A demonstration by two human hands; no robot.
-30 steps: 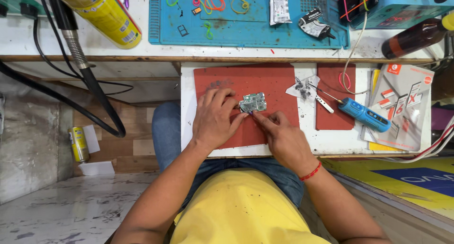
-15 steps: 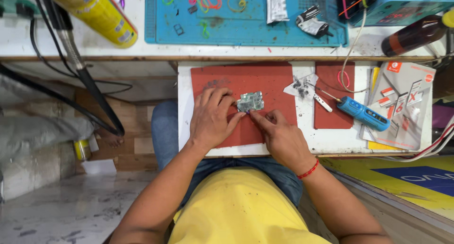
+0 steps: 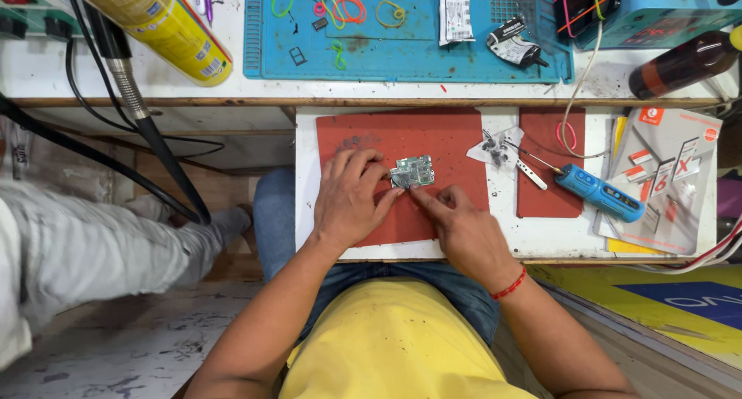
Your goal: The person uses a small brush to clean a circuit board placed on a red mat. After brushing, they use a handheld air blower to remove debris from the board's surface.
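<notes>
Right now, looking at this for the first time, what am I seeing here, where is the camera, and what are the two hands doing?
There is no machine: these are a person's two bare hands, filmed from a camera on their head looking straight down. The left hand and right hand both touch a small circuit board lying on a red mat on a white pull-out tray. Neither has a closed grip; fingertips pin the board at its edges. To the right lie a blue pen-shaped tool, tweezers and a printed packet. Above, on the bench, sit a blue work mat, coloured rubber bands and a yellow can.
</notes>
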